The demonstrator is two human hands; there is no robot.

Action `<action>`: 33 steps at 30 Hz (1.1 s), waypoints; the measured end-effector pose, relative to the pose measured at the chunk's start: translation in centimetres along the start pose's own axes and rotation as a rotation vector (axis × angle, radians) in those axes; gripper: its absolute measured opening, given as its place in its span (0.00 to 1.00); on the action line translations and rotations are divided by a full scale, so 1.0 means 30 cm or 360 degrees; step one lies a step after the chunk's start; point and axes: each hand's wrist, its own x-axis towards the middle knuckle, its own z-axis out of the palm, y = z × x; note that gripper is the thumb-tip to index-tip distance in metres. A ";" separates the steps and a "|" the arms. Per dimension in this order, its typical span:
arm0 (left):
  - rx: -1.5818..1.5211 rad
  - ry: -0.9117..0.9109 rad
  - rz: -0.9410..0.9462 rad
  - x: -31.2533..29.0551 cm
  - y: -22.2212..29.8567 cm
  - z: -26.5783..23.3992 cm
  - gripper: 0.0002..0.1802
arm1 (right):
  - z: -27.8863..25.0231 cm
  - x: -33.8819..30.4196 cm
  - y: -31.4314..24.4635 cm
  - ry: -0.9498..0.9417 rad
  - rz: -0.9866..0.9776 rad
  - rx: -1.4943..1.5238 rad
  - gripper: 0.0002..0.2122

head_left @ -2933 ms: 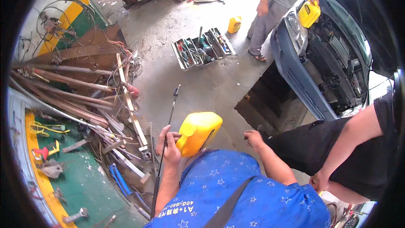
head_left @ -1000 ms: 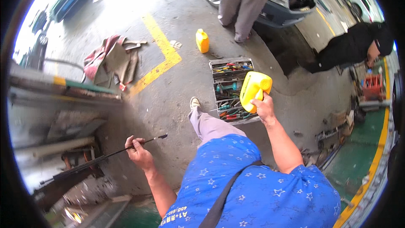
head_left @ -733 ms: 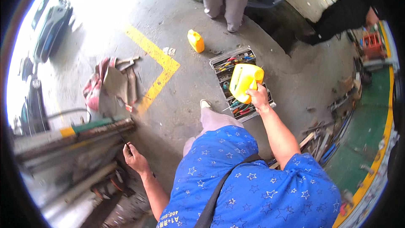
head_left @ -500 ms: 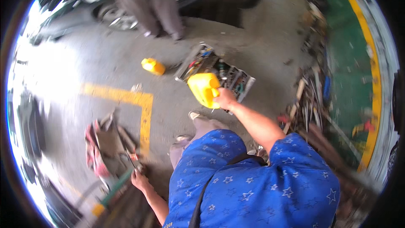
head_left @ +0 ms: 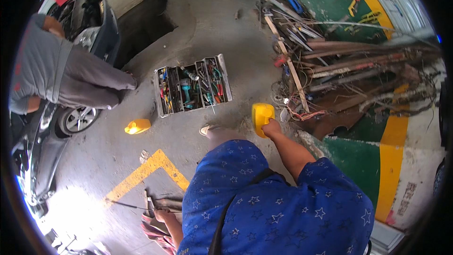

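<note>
A yellow jug [head_left: 262, 118] is gripped at its top by the right hand [head_left: 272, 127] and, carried higher half a second earlier, is now held low, just beside the scrap-metal pile [head_left: 339, 66] and clear of the open toolbox [head_left: 191, 85]. A thin dark rod [head_left: 127, 205] is clasped in the left hand [head_left: 161, 215], trailing behind over the yellow floor line [head_left: 146, 172]. A second yellow jug [head_left: 137, 126] is left lying near a co-worker [head_left: 56, 75] bent at the car.

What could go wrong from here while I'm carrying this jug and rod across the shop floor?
The open toolbox lies right ahead of your foot: a possible trip. The long thin rod in your left hand sticks out sideways and could snag. The yellow jug in your right hand passes close to the scrap pile.
</note>
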 end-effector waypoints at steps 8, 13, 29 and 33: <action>0.0550 -0.0336 -0.0140 0.274 -0.064 0.048 0.17 | -0.012 -0.090 0.235 0.0106 0.0602 0.0431 0.24; 0.0755 -0.0446 -0.0170 0.135 -0.037 0.059 0.17 | 0.039 -0.069 0.269 0.0300 0.0551 0.1014 0.21; 0.0864 -0.0710 -0.0192 -0.109 -0.017 0.101 0.16 | 0.034 0.197 -0.007 -0.0092 -0.0028 0.0221 0.22; 0.0562 -0.0506 -0.0443 -0.185 0.002 0.089 0.17 | 0.058 0.432 0.093 -0.0158 -0.0110 0.0009 0.24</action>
